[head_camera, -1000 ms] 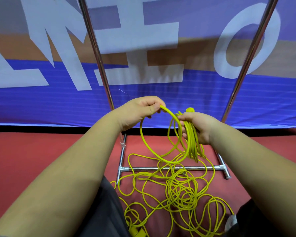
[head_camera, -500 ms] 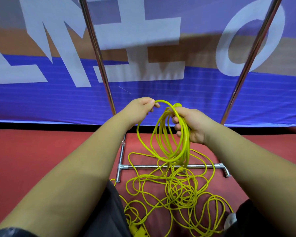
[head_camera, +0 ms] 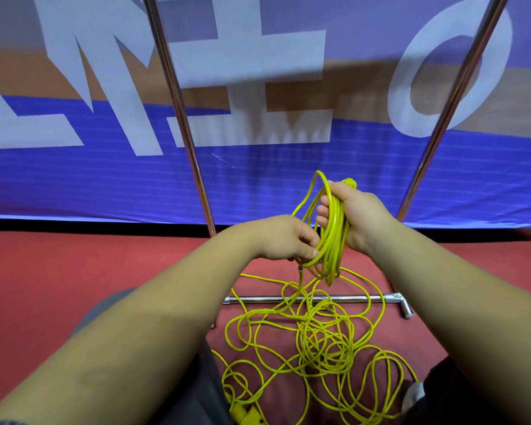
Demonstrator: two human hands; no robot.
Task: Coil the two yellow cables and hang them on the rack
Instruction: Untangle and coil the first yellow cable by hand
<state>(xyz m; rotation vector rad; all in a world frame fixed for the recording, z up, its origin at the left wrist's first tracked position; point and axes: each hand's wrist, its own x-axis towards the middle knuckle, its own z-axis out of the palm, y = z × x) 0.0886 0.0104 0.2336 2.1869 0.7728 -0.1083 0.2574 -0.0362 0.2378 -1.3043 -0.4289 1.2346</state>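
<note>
My right hand (head_camera: 354, 217) grips a bundle of several yellow cable loops (head_camera: 331, 237), held upright in front of me, with a yellow plug end peeking out above the fist. My left hand (head_camera: 284, 237) pinches the cable strand at the lower left side of that bundle. From there the cable drops to a loose tangle of yellow cable (head_camera: 316, 342) spread on the red floor. I cannot tell the two cables apart in the tangle. The metal rack's base bar (head_camera: 365, 299) lies under the tangle, and its two uprights (head_camera: 178, 108) rise behind my hands.
A blue, brown and white banner (head_camera: 74, 179) stands close behind the rack. The right upright (head_camera: 451, 102) leans outward. A yellow plug block (head_camera: 247, 414) lies at the bottom edge by my dark trouser leg. Red floor (head_camera: 43, 286) extends to the left.
My left hand has dropped from the top of the coil to its lower left side. A fresh loop now lies in my right hand, and the bundle is tighter.
</note>
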